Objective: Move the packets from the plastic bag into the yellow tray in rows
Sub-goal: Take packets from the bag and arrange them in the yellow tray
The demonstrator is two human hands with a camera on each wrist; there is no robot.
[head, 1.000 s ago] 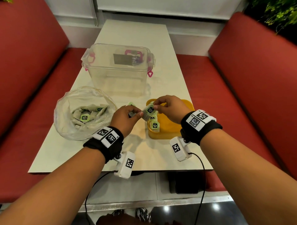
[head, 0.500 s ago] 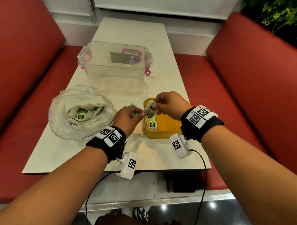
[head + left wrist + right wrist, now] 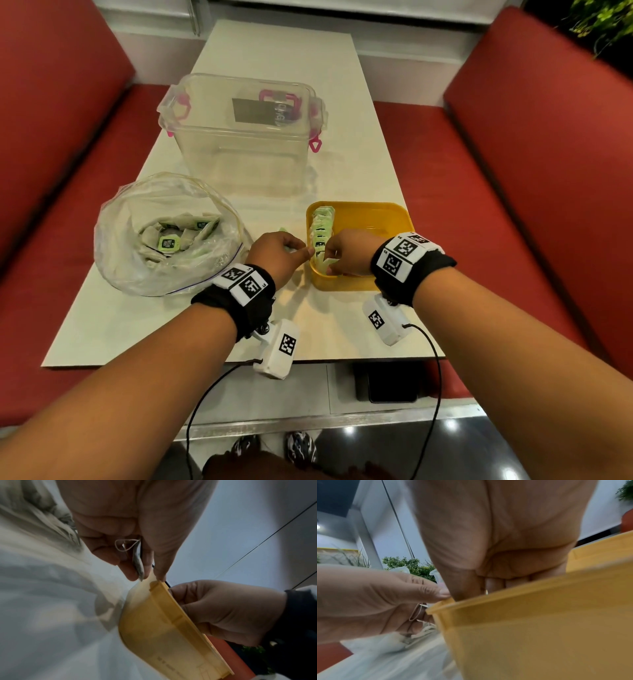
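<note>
Here, from the head, the right hand (image 3: 346, 251) dips into the near left corner of the yellow tray (image 3: 373, 209), apparently pinching a packet (image 3: 327, 262) to extend the row (image 3: 322, 226); the bag (image 3: 164, 236) waits left. The left wrist camera shows the left hand (image 3: 137, 534) pinching another packet (image 3: 138, 562), ready beside the rim. The right wrist view hides the fingertips behind the wall.

No text is legible. Packet (image 3: 166, 243) labels, the clear container (image 3: 239, 144) sticker, the wristbands' (image 3: 244, 282) square coded markers and faint yellow tray (image 3: 164, 642) embossing are unreadable.
</note>
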